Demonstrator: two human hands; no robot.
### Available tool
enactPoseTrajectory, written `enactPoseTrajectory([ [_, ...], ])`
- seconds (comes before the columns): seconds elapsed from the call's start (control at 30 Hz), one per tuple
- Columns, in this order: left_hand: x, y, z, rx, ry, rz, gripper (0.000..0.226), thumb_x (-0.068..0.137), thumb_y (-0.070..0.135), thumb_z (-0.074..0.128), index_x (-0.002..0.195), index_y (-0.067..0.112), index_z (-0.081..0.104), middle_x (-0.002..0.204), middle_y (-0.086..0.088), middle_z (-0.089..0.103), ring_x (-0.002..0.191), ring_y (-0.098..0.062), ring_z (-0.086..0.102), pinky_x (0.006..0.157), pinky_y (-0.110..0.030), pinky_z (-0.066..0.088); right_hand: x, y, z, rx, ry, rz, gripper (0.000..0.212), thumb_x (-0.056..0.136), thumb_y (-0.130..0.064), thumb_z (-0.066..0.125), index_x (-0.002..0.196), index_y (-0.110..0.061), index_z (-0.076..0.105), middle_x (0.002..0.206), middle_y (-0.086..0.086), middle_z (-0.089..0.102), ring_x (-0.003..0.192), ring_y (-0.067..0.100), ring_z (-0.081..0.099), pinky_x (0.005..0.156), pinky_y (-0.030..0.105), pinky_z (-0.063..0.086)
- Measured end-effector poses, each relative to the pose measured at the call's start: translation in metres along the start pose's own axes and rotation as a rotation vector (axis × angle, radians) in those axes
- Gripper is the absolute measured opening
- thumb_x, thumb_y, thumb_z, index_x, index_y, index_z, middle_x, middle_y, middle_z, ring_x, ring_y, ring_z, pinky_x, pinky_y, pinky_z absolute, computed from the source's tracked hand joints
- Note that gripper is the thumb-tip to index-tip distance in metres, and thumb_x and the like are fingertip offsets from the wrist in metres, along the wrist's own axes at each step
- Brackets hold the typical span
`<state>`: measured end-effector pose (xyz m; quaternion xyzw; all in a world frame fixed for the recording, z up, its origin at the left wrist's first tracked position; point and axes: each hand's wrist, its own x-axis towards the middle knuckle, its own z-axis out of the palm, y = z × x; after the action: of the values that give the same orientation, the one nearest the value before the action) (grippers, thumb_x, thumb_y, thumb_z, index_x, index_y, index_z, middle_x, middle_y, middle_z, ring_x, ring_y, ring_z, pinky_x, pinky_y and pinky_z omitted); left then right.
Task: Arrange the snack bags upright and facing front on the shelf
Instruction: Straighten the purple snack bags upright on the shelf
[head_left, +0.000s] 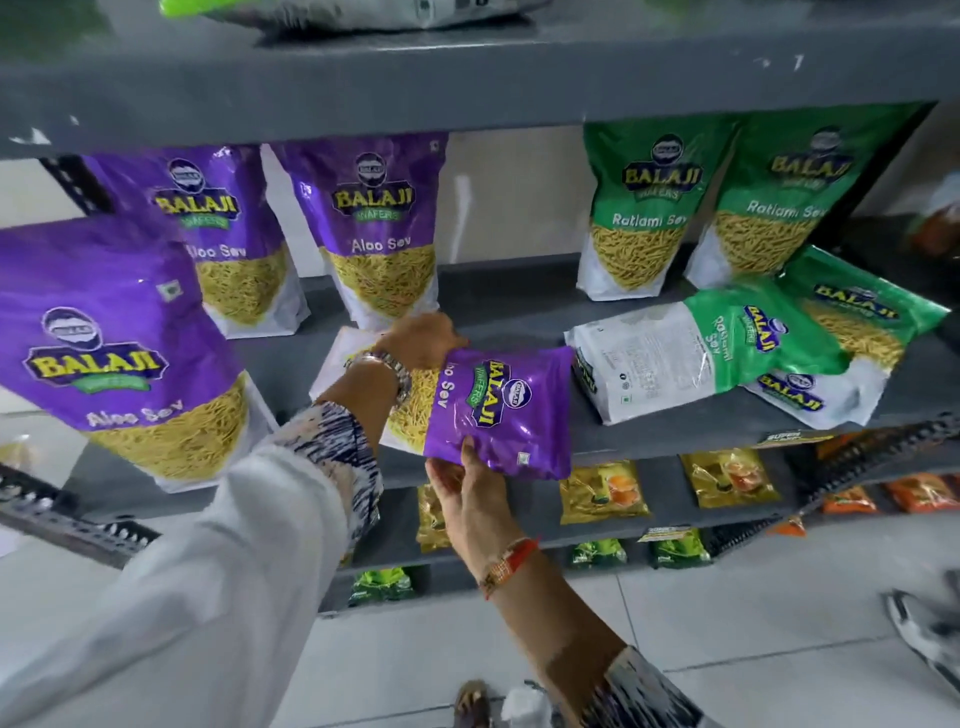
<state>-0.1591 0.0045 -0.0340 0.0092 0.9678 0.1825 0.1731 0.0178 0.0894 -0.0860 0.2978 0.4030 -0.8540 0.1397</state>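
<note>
A purple Aloo Sev bag (498, 410) lies sideways at the front of the grey shelf (519, 296). My left hand (423, 340) grips its upper edge and my right hand (467, 493) holds its lower purple corner from below. Three more purple Aloo Sev bags stand upright: one near left (114, 353) and two at the back (228, 234) (379, 228). Two green Ratlami Sev bags (644, 208) (795, 197) stand upright at the back right. Several green bags lie flat at the right front, one back side up (691, 358), another face up (862, 317).
An upper shelf (467, 88) overhangs closely. Lower shelves hold yellow packets (602, 491), orange packets (914, 491) and green packets (382, 582). A slotted metal upright (67, 514) runs at the left. Tiled floor (727, 623) lies below.
</note>
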Motion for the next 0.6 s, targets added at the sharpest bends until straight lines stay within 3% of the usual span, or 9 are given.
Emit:
enactPoseTrajectory([
  [0.07,0.01,0.0,-0.004,-0.029,-0.1,0.025,0.045,0.089,0.039,0.049,0.073,-0.003,0.056,0.087,-0.025,0.057,0.084,-0.032,0.055,0.09,-0.037,0.043,0.0,-0.002,0.003,0.034,-0.015,0.013,0.044,0.097,-0.018,0.044,0.135,0.005,0.038,0.097,0.007,0.056,0.081,0.016,0.06,0.076,0.025,0.057],
  [0.13,0.011,0.003,-0.009,0.029,-0.166,0.042,0.046,0.089,0.039,0.048,0.061,0.002,0.049,0.076,-0.018,0.052,0.072,-0.026,0.049,0.086,-0.034,0.039,0.002,-0.003,0.004,0.151,0.005,0.036,0.042,0.096,-0.017,0.047,0.133,0.001,0.041,0.09,0.006,0.058,0.081,0.018,0.061,0.087,0.032,0.055],
  [0.2,0.009,0.003,-0.013,0.025,-0.173,0.05,0.041,0.089,0.036,0.05,0.074,-0.001,0.056,0.086,-0.016,0.054,0.076,-0.023,0.05,0.077,-0.028,0.035,0.006,-0.005,0.001,0.217,0.024,0.035,0.037,0.096,-0.012,0.045,0.132,-0.002,0.043,0.088,0.007,0.06,0.08,0.018,0.061,0.097,0.037,0.051],
  [0.23,0.01,0.001,-0.014,-0.001,-0.169,0.055,0.04,0.089,0.034,0.052,0.087,-0.005,0.059,0.093,-0.017,0.056,0.082,-0.024,0.052,0.075,-0.026,0.034,0.004,-0.008,-0.002,0.184,0.008,0.03,0.038,0.097,-0.011,0.043,0.133,0.0,0.041,0.09,0.007,0.059,0.08,0.018,0.06,0.095,0.034,0.052],
  [0.33,0.006,-0.006,-0.018,-0.151,-0.063,-0.011,0.047,0.083,0.034,0.061,0.102,-0.009,0.062,0.107,-0.022,0.064,0.098,-0.033,0.059,0.087,-0.034,0.043,0.007,-0.018,-0.015,0.068,0.023,-0.004,0.052,0.093,-0.025,0.052,0.134,0.004,0.04,0.115,0.019,0.06,0.086,0.021,0.064,0.073,0.026,0.058],
  [0.4,-0.006,-0.007,-0.022,-0.334,0.008,-0.019,0.036,0.082,0.028,0.062,0.098,-0.004,0.065,0.084,-0.016,0.065,0.079,-0.027,0.06,0.076,-0.032,0.047,0.011,-0.028,-0.026,0.038,0.029,-0.042,0.05,0.093,-0.029,0.053,0.13,0.003,0.044,0.117,0.02,0.061,0.09,0.023,0.064,0.079,0.031,0.058],
  [0.47,-0.026,-0.01,-0.025,-0.572,0.078,0.021,0.023,0.082,0.02,0.064,0.088,-0.002,0.067,0.058,-0.002,0.061,0.056,-0.014,0.054,0.057,-0.024,0.046,0.01,-0.041,-0.036,0.036,0.013,-0.084,0.039,0.092,-0.03,0.054,0.12,-0.003,0.054,0.097,0.009,0.067,0.077,0.016,0.064,0.083,0.031,0.057],
  [0.53,-0.054,-0.016,-0.026,-0.756,0.176,0.091,0.013,0.078,0.019,0.068,0.069,0.009,0.066,0.049,0.004,0.056,0.048,-0.009,0.046,0.051,-0.021,0.036,0.011,-0.056,-0.044,0.03,0.032,-0.193,0.021,0.089,-0.029,0.059,0.087,-0.008,0.062,0.065,-0.002,0.065,0.053,0.007,0.058,0.051,0.019,0.054],
  [0.6,-0.085,-0.019,-0.016,-0.848,0.237,0.11,0.018,0.079,0.017,0.067,0.062,0.016,0.061,0.053,0.005,0.054,0.052,-0.007,0.044,0.052,-0.02,0.033,0.008,-0.072,-0.052,0.003,0.044,-0.31,0.02,0.087,-0.028,0.062,0.07,-0.018,0.056,0.054,-0.009,0.062,0.047,0.003,0.055,0.042,0.016,0.046],
])
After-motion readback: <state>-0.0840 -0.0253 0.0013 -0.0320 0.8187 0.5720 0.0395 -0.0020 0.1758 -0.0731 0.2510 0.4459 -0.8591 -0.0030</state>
